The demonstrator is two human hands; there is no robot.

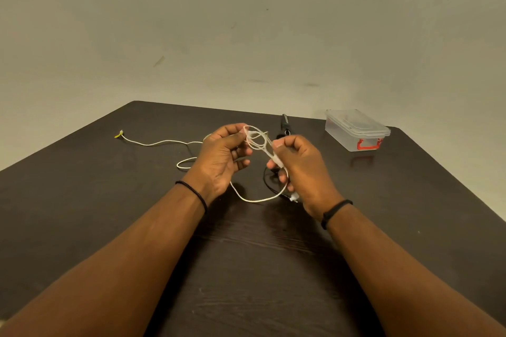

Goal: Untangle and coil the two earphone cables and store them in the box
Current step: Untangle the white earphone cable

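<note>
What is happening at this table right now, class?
A person is working on a white earphone cable, pinching its loops with the left hand and the right hand above the dark table. The cable's far end trails left across the table. A black cable lies under the hands, untouched. The clear box with a red latch sits at the far right, lid on; nothing is stored yet.

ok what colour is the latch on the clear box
Red, on the front of the clear box, seen in the head view, the only one.
</note>
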